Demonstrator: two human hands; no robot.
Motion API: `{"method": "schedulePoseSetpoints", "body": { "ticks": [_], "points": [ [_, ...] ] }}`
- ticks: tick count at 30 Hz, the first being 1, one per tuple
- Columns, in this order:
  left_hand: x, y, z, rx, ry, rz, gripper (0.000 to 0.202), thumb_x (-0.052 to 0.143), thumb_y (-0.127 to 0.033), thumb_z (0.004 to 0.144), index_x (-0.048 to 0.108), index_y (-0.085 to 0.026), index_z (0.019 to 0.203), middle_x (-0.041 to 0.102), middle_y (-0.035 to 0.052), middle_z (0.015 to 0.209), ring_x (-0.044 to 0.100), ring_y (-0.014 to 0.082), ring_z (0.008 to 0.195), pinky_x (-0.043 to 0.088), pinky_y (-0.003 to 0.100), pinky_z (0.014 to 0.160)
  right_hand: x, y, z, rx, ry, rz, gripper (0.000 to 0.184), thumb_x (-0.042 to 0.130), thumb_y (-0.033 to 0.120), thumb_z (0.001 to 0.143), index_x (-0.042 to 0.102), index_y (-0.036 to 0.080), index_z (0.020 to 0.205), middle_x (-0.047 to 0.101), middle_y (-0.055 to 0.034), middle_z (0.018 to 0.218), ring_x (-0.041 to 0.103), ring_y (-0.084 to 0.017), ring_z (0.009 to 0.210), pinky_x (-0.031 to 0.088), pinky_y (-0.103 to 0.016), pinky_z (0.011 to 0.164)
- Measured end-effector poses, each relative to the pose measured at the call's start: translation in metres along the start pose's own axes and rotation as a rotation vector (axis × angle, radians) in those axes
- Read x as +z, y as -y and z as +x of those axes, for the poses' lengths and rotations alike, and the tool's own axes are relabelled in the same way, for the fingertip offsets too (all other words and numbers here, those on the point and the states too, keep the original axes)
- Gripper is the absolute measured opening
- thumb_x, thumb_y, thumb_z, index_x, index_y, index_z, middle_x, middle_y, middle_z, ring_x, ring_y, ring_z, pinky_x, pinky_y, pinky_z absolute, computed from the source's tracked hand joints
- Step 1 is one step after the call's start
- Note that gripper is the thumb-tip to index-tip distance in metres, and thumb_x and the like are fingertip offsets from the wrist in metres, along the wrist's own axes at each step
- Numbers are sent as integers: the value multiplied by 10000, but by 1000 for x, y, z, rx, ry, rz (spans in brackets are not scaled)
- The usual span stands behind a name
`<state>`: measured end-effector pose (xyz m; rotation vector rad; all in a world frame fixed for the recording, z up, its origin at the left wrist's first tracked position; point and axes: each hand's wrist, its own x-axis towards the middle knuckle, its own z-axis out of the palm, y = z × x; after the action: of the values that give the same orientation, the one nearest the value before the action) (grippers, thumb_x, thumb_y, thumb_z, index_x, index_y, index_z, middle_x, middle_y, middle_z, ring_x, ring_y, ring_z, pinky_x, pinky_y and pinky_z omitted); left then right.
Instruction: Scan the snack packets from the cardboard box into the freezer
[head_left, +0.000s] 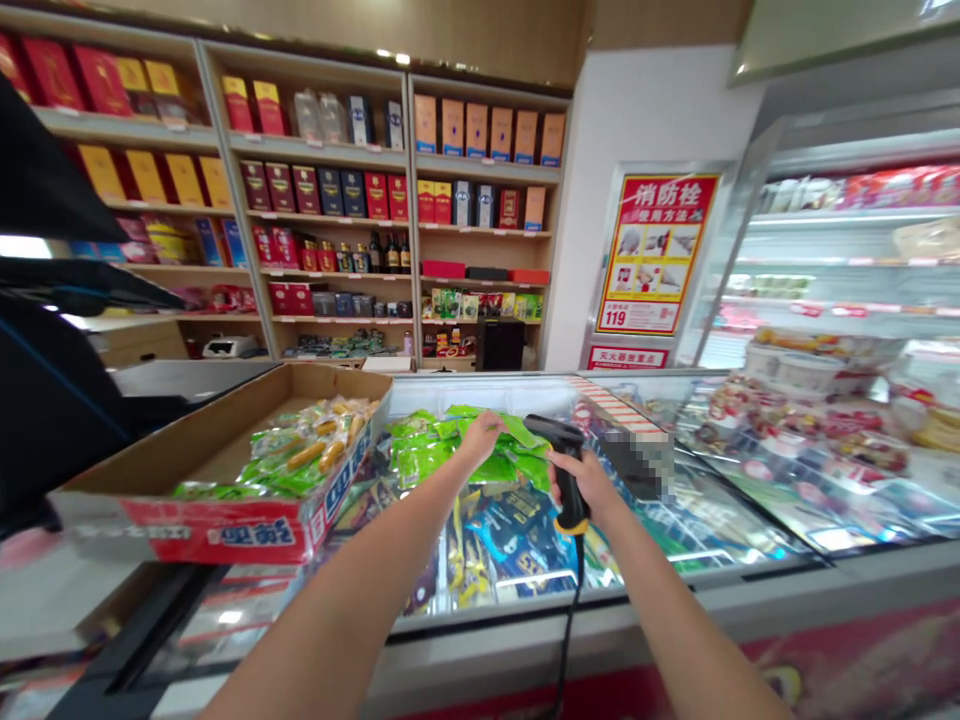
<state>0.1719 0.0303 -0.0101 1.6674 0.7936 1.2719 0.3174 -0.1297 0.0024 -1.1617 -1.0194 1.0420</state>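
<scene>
Over a glass-topped chest freezer, the person is reaching forward with both hands. The left hand is resting on green vacuum packets lying in the freezer, its fingers pressing down among them, though it is impossible to tell whether it has hold of one. The right hand is curling closed around the grip of a black handheld barcode scanner, whose cord is hanging toward the near side. At the freezer's left end, a cardboard box is holding vacuum packs of yellow sausages. On the far side, wooden shelves are displaying boxed liquor and bottles.
</scene>
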Motion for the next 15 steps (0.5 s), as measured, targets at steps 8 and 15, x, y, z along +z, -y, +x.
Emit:
{"method": "schedulePoseSetpoints", "body": {
  "ticks": [8,15],
  "points": [
    [-35,-23,-14,186,-105,558,231,510,-67,762,717,-160,717,692,79,906,629,206,970,471,356,958,23,2,0,17,44,5,323,757,425,623,568,172,553,548,4,415,499,-126,321,428,-246,323],
    [-160,-83,-11,-95,-58,912,150,574,-203,772,719,-164,764,721,102,941,647,236,1000,466,337,943,93,-6,21,17,226,55,275,714,396,671,577,172,589,579,3,457,517,-129,340,436,-250,335]
  ]
}}
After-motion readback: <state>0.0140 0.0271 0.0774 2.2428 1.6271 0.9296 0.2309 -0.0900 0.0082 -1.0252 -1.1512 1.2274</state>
